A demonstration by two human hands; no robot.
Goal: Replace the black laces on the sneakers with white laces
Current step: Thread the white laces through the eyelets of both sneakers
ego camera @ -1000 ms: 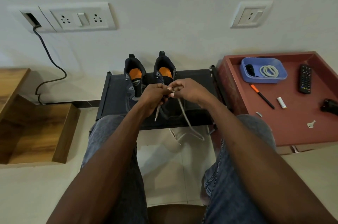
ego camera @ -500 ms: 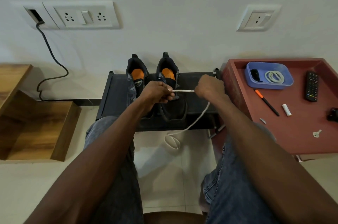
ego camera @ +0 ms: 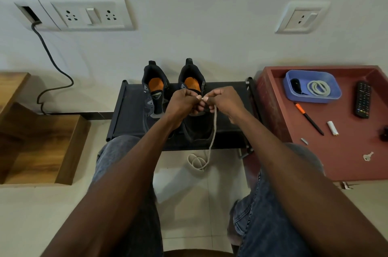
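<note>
A pale wall [ego camera: 199, 25] fills the upper view, bearing a wide white switch-and-socket plate [ego camera: 84, 14] on the left, from whose open slot a dark cable [ego camera: 53, 63] trails down to the skirting, and a single white socket [ego camera: 302, 17] on the right; below lies a light tiled floor [ego camera: 195, 200], with a stepped wooden unit [ego camera: 39, 145] at the left edge; against the wall stands a low black rack [ego camera: 130, 109], and just beside it on the right a red-brown tray table [ego camera: 346, 151]; the person sits facing the rack, knees in blue jeans [ego camera: 266, 227], both forearms reaching forward; two dark sneakers [ego camera: 155, 97] with orange insoles stand side by side on the rack, heels toward the wall; the left hand [ego camera: 183, 102] and right hand [ego camera: 223, 100] meet over the right-hand sneaker, fingers curled, each pinching the white lace [ego camera: 213, 130] at its tip between them; the lace drops from the right hand over the rack's front edge and coils on the floor; on the red table sit a blue tub [ego camera: 331, 97] holding a coiled white lace [ego camera: 319, 88] and something dark, a black remote [ego camera: 362, 99], an orange-and-black pen [ego camera: 308, 118], a small white cylinder [ego camera: 332, 128] and a key [ego camera: 367, 156].
</note>
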